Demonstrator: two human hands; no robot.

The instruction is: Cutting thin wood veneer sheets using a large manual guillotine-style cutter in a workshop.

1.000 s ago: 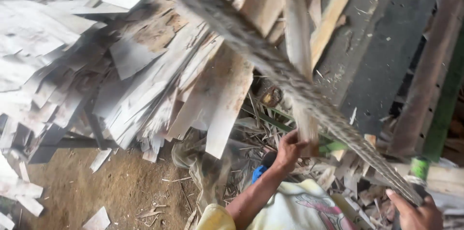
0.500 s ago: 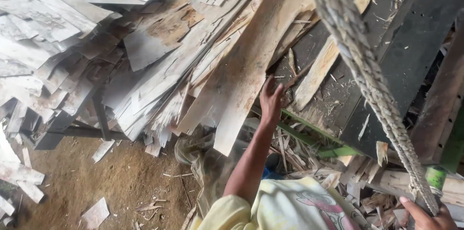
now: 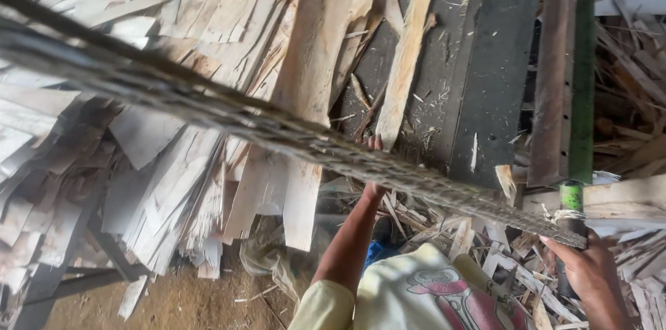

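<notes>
Since half a second ago, the left hand has been carried further up the dark machine bed, and the long grey strip has swung from a steep diagonal to a flatter line crossing the view from the upper left edge to the lower right.

That strip is long, thin and rough-faced; it is judged to be light but whippy, likely to sag and twist along its length, and liable to split or shed splinters if bent sharply. It is best gripped at one end with the fingers wrapped across its width, with a second support further along if it is to be kept level.

Its near end is held by the right hand, low at the right edge of the view, just below the green upright; the fingers are closed around the strip's end.

The left hand is stretched up to the lower end of a pale narrow offcut that lies on the left part of the bed. Most of the hand is hidden behind the strip, so it cannot be told how far it is open or whether the offcut is gripped or only touched.

A broad tan veneer sheet lies along the bed's left edge, and a heap of pale veneer scraps is spread beyond it to the left.
</notes>
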